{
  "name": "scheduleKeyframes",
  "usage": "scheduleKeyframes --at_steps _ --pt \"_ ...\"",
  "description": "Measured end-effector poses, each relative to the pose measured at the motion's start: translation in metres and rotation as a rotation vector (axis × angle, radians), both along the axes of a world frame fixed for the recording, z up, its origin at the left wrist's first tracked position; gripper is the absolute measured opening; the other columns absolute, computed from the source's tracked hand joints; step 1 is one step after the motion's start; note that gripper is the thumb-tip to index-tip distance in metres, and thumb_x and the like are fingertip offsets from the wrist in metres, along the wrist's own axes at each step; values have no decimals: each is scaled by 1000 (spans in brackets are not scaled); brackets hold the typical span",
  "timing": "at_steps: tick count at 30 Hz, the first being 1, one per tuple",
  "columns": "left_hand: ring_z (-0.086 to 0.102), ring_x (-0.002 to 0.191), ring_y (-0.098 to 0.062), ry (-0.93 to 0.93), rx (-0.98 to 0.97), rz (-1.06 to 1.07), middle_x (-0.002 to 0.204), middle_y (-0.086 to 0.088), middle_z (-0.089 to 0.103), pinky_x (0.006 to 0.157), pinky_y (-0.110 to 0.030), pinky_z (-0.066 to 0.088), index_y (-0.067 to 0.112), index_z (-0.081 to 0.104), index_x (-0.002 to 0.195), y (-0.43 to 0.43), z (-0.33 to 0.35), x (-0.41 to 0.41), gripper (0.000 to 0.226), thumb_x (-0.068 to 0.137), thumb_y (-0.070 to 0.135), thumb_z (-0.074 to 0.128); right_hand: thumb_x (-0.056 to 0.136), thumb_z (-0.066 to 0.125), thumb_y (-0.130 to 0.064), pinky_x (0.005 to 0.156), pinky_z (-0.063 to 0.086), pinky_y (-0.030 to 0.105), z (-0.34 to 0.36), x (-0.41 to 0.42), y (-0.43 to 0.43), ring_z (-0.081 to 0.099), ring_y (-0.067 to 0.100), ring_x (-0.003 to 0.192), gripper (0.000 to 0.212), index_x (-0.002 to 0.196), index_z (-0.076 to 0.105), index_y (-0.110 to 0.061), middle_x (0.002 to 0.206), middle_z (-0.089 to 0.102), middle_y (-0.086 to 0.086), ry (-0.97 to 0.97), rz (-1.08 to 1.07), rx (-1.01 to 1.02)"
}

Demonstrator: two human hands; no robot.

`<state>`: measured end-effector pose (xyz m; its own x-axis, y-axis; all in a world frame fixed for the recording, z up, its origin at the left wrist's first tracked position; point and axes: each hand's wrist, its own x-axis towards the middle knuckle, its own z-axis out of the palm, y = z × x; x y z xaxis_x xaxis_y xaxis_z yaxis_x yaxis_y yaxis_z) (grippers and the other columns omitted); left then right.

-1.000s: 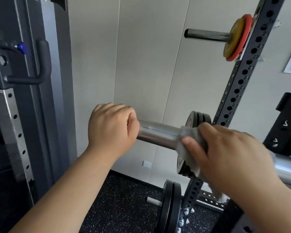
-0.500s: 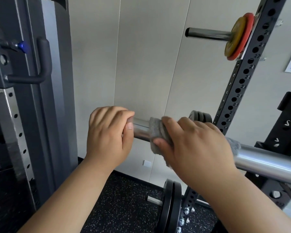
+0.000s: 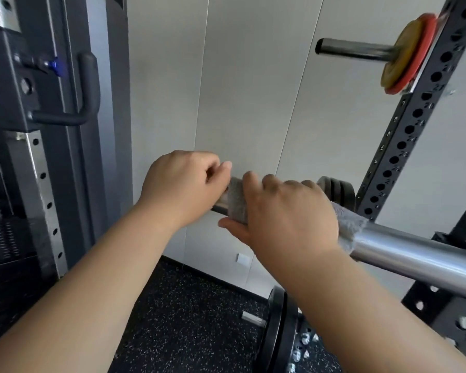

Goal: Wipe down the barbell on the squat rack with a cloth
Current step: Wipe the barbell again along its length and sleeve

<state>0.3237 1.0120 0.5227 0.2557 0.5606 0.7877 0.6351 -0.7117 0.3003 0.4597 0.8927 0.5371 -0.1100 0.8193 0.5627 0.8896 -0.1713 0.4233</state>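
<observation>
The barbell [image 3: 404,254] lies across the rack, its long axis running from lower right up to its free end at the left hand [image 3: 183,184]. The right hand [image 3: 288,216] clamps the gray cloth [image 3: 238,200] around the bar just beside that end. The left hand's fingers curl loosely there, nearly touching the cloth.

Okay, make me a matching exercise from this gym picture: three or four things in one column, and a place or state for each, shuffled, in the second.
Things
1. grey cloth
2. yellow and red weight plates
3. black weight plates
4. left hand

Places or states
A. low by the speckled floor
B. wrapped round the silver barbell sleeve under the right hand
C. high on a peg of the black perforated rack upright
D. at the sleeve's end, fingers loosely curled

Pairs: 1-B, 2-C, 3-A, 4-D
</observation>
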Motion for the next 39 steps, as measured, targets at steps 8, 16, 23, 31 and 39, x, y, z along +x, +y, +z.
scheduleKeyframes --at_steps 8,16,23,31,39 --pt "54 68 -30 -237 271 -87 69 -1 61 63 -43 43 8 63 75 7 -32 4 28 93 15 43 81 -11 -89 50 46 24 18 58 -60 50 6 51 77 76 40 -31 57 52 -11 125 -141 -36" --pt "61 97 -37 -366 481 -60 109 -15 69 99 -31 38 2 60 106 8 -71 17 25 98 12 39 93 5 -81 64 53 34 21 31 -23 58 21 67 68 88 45 -27 68 49 -8 164 6 -121" --pt "53 72 -29 -267 302 138 73 0 57 81 -41 33 14 58 72 -17 -22 2 20 90 17 50 85 50 -82 57 40 33 -8 41 -27 58 24 54 61 105 63 -25 72 60 -4 -14 87 24" --pt "45 56 -27 154 172 70 56 -1 45 49 -26 21 15 44 58 -8 -5 10 54 94 50 27 81 1 -98 44 39 24 6 73 -69 43 8 43 78 65 35 -29 49 42 -10 151 -82 119" --pt "50 62 -26 2 304 -14 63 4 53 57 -35 31 20 61 69 -7 -19 9 27 90 32 49 92 28 -86 55 37 33 -8 42 -32 49 22 52 68 90 56 -24 66 51 -5 28 9 73"
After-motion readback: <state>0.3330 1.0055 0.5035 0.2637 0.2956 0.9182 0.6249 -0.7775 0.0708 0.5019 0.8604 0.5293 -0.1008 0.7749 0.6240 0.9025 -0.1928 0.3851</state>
